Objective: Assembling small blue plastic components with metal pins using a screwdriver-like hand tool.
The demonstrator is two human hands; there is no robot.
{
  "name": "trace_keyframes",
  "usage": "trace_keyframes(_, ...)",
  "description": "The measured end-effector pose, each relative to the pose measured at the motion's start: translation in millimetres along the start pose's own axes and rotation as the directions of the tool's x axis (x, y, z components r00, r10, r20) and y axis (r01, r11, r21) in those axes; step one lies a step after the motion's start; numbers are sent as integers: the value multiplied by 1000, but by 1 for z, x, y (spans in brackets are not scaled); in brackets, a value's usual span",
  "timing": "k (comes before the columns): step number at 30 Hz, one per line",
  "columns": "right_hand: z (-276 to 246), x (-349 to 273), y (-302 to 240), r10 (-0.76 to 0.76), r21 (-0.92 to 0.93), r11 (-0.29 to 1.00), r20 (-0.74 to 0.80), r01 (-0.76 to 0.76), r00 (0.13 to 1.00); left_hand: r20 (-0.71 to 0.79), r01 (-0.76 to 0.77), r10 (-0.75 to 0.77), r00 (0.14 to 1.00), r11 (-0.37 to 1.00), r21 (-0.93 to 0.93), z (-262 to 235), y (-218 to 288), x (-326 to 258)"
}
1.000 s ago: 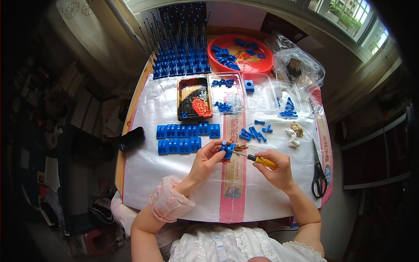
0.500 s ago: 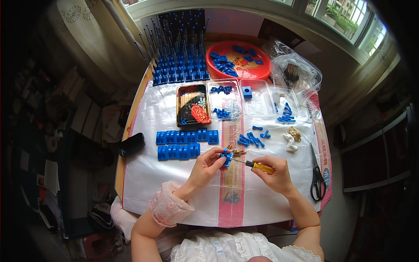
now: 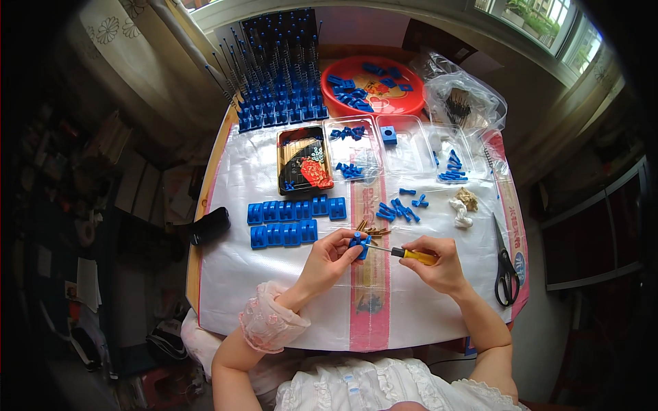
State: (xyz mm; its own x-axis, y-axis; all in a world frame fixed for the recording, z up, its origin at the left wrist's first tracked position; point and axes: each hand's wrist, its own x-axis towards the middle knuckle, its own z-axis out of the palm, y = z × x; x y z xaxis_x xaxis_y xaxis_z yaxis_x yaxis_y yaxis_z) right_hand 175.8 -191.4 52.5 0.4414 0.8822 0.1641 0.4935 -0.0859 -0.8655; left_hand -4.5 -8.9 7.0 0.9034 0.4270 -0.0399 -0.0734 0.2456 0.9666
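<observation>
My left hand point(image 3: 330, 262) pinches a small blue plastic part point(image 3: 359, 246) above the middle of the table. In my right hand point(image 3: 442, 266) is a screwdriver point(image 3: 419, 257) with a yellow and black handle, its fingers wrapped round the grip. The thin metal shaft points left and its tip meets the blue part; how deep it goes is hidden. Just behind the part lie several brass-coloured pins point(image 3: 375, 232). Beyond them small blue pegs point(image 3: 397, 210) are scattered. Two rows of blue curved blocks point(image 3: 283, 233) stand left of my left hand.
Upright springs and rods on blue bases point(image 3: 284, 113) crowd the far left. A red basin point(image 3: 404, 106) holds blue pieces. In front are a black tray point(image 3: 281, 161) and clear trays point(image 3: 404, 164). Scissors point(image 3: 506, 270) lie right, a black case point(image 3: 209, 226) left, a plastic bag point(image 3: 480, 103) far right.
The view has shifted slightly. The screwdriver is held at nearly the same angle against the blue part, and both hands keep their grips.
</observation>
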Motion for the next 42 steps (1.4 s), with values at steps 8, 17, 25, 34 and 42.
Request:
trace_keyframes(8, 8, -2, 14, 317, 360, 867, 134, -345, 939, -48, -24, 26, 998, 999, 44, 4, 5, -2)
trace_keyframes(17, -3, 4, 15, 382, 366, 796, 315, -482, 869, -32, -72, 76, 997, 992, 105, 6, 2, -2)
trace_keyframes(25, 6, -1, 17, 284, 309, 893, 180, -329, 942, -20, -48, 50, 999, 994, 95, 5, 4, -2)
trace_keyframes(34, 4, -1, 11, 143, 127, 979, 113, -157, 983, -28, -25, 27, 999, 998, 52, 2, 2, -2)
trace_keyframes(42, 2, 2, 5, 0, 14, 1000, 70, -1, 998, -46, -24, 25, 999, 1000, 18, 3, 2, -1)
